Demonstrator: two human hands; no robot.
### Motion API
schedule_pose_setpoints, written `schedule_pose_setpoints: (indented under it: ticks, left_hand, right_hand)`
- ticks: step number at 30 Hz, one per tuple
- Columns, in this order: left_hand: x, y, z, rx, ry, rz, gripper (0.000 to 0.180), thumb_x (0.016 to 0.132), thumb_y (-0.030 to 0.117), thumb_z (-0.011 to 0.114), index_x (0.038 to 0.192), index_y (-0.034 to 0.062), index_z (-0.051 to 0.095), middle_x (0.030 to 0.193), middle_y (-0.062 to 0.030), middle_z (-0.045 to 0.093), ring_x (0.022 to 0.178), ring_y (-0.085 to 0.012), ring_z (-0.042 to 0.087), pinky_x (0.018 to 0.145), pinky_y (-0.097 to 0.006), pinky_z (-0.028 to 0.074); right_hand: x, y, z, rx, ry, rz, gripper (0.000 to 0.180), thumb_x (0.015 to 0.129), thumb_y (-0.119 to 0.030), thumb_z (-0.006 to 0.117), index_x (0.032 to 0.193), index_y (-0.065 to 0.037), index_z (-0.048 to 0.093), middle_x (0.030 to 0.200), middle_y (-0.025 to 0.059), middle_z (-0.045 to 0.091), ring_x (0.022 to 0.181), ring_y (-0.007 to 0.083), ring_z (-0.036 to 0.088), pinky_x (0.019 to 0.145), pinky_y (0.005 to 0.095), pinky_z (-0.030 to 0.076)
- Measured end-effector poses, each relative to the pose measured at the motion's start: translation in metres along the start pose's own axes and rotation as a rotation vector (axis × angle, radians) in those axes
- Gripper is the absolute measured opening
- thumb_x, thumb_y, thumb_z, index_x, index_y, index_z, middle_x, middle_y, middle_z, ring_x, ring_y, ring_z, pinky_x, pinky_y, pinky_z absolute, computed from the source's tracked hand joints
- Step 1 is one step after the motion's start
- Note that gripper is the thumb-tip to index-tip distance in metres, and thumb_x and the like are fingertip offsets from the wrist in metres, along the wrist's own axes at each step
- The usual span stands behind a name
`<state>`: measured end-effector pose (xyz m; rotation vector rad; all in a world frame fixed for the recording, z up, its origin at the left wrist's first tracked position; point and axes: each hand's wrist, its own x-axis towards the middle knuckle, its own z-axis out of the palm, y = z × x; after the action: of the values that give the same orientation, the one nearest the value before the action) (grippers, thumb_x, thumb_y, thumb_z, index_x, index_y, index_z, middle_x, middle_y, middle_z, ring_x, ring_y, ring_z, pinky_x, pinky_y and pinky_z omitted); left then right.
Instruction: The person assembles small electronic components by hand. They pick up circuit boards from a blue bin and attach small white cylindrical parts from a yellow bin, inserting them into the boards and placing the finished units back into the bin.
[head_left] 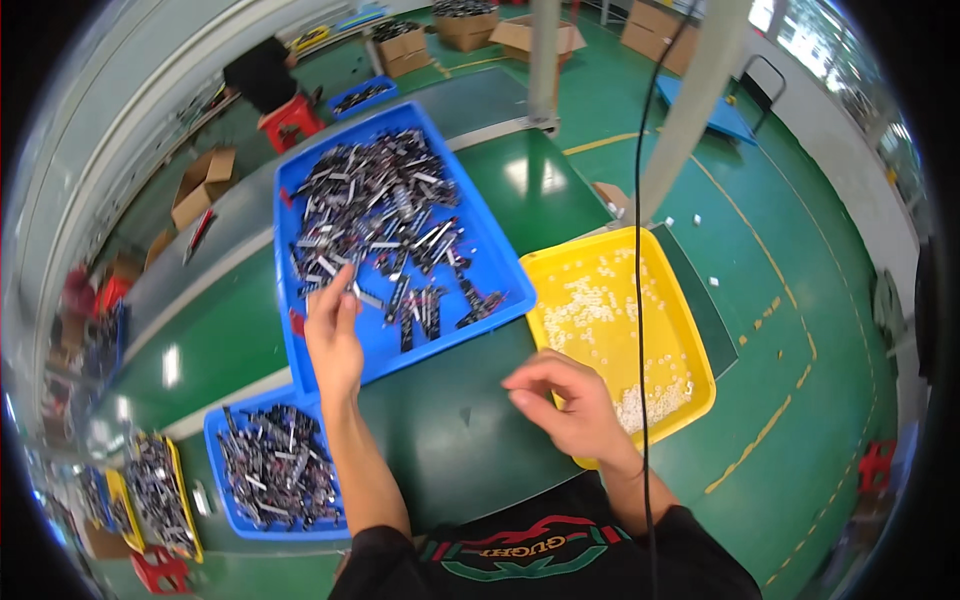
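My left hand [333, 335] reaches over the near left part of a large blue tray [400, 352]. Its fingers are stretched out towards a heap of slim black and silver strip-like parts [385, 190], and I see nothing held in it. My right hand [572, 402] hovers over the dark green tabletop [440, 440], beside the left edge of a yellow tray [655, 345]. Thumb and index finger are curled close together at the tips; anything between them is too small to make out. Small white pieces [585, 305] lie scattered and piled inside the yellow tray.
A smaller blue tray [262, 530] of similar parts stands at my left. One black cable [640, 200] hangs down across the yellow tray. Beyond the table are a pale post [543, 65], cardboard boxes [535, 38] and a person in dark clothing [262, 78] near a red stool [290, 122].
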<state>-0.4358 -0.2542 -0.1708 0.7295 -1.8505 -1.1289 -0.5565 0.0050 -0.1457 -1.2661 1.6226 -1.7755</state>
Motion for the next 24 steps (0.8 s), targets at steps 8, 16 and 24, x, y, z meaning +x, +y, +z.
schedule_pose_setpoints:
  ticks: [8,16,24]
  left_hand:
    - [0.01,0.062,-0.021,-0.755,-0.008,-0.019,0.029,0.089,-0.002,0.059,0.118,-0.0056,0.062,0.105,-0.0069,0.059,0.095,-0.0129,0.054,0.088,-0.024,0.043]
    - [0.008,0.054,-0.032,-1.059,0.098,0.065,0.015,0.086,-0.002,0.064,0.101,-0.0008,0.065,0.114,-0.0145,0.062,0.093,-0.0136,0.06,0.087,-0.026,0.048]
    - [0.004,0.063,-0.022,-1.117,0.142,0.013,0.029,0.083,-0.006,0.065,0.111,0.0003,0.058,0.117,-0.0171,0.061,0.084,-0.0113,0.059,0.079,-0.024,0.047]
  right_hand:
    - [0.104,-0.031,0.092,0.32,0.135,-0.237,0.019,0.084,0.004,0.065,0.103,0.001,0.065,0.084,0.0046,0.057,0.066,0.0058,0.052,0.059,0.0195,0.042]
    - [0.154,-0.016,0.099,0.386,0.112,-0.237,0.016,0.089,0.001,0.064,0.105,0.004,0.065,0.091,0.003,0.058,0.076,0.006,0.055,0.067,0.0197,0.044]
    - [0.162,0.007,0.107,0.132,0.145,-0.326,0.011,0.096,-0.01,0.057,0.099,-0.001,0.062,0.096,0.0055,0.058,0.084,0.0069,0.053,0.071,0.0214,0.043]
